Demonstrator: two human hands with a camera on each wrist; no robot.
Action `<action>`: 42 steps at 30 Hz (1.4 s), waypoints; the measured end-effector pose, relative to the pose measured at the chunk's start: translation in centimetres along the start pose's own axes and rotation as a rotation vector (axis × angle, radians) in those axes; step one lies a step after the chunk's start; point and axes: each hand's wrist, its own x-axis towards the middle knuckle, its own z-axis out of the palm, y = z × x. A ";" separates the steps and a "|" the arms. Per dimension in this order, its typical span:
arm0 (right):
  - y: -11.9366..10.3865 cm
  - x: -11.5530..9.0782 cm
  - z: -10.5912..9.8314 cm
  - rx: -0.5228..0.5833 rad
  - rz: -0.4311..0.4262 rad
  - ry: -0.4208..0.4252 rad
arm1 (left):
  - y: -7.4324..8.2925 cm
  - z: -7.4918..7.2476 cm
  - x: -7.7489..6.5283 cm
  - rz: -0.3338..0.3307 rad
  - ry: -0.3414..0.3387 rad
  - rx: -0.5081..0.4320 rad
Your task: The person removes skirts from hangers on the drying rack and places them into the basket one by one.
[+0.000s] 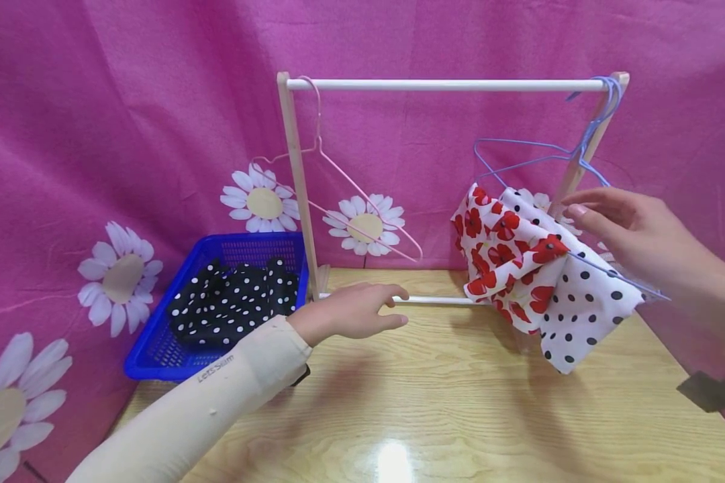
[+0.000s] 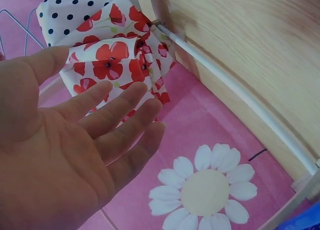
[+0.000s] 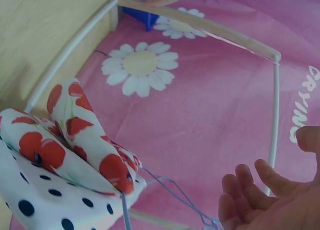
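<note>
In the head view, my left hand hovers in front of the rack's left side, fingers extended and holding nothing. My right hand is beside the clothes at the right end, its fingers loosely bent and gripping nothing in the right wrist view. Two blue hangers hook over the right end of the rail. From them hang a white cloth with red flowers and a white cloth with black dots, partly overlapping. A pink hanger hangs bare at the rail's left end.
A small rack with a white rail and wooden posts stands on the wooden table. At its left, a blue basket holds black cloth with white dots. Behind hangs a pink flowered curtain.
</note>
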 end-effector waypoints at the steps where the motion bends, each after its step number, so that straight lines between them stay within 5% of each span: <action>1: 0.0 -0.1 -0.3 0.002 0.004 0.010 | 0.1 0.0 0.1 0.003 0.001 0.002; 10: 0.9 -0.4 -2.3 -0.064 0.053 0.099 | 0.7 0.2 0.4 0.014 -0.005 -0.005; 24: 2.4 -1.0 -3.3 0.021 0.058 0.214 | 1.7 0.3 1.2 0.037 -0.018 0.003; 33: 3.9 -0.9 -3.6 0.039 0.225 0.054 | 1.7 1.3 1.7 0.055 -0.046 0.027; 42: 4.4 0.0 -3.6 0.127 0.218 -0.043 | 1.7 1.5 2.1 0.041 -0.054 0.047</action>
